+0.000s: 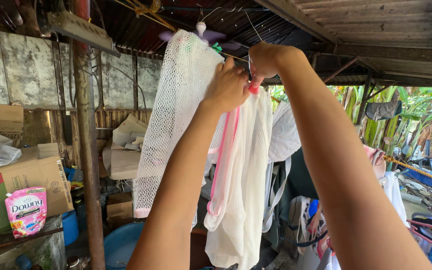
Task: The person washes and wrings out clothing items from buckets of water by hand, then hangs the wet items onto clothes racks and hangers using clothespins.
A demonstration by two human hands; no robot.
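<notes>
Item: white mesh laundry bag with pink trim point(238, 165), hanging below the yellow rope line point(151, 12), its top edge gripped by the left hand point(226, 87) while the right hand point(266, 60) pinches a pink clothespin point(254, 86), seemingly fastening it; larger mesh bag point(176, 120) alongside.

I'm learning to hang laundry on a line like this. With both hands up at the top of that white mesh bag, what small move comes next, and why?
Probably let the right hand ease off the pink clothespin so it bites the top edge of the white mesh bag. The left hand already holds that edge bunched up at the clip, and the bag hangs straight below.
</notes>
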